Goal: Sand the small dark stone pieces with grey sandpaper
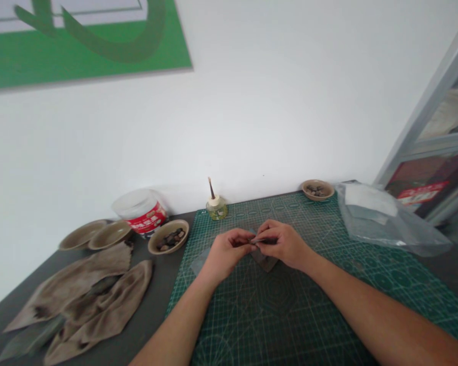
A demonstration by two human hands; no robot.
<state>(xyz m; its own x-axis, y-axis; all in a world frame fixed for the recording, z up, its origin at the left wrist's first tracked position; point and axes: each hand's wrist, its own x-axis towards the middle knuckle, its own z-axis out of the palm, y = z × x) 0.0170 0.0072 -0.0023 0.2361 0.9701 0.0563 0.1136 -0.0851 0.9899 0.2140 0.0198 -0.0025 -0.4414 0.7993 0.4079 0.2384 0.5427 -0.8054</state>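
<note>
We see the left hand [227, 250] and right hand [284, 245] meeting above the green cutting mat [232, 315], fingers of both pinched on a small dark piece [261, 240], its outline mostly hidden. Just beneath, we note a flat grey-brown piece [267, 263] on the mat. Behind, near the wall: a small bottle [217, 209] with a brush in it. Left, on the dark tabletop [152, 310], we record a bowl [184, 243] of pebble-like bits beside a red-labelled tub [148, 222], and crumpled brown cloths [114, 310].

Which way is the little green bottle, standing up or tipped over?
Standing up: the bottle sits base-down on the green mat, its pale top uppermost and a thin stick poking upward from it.
</note>
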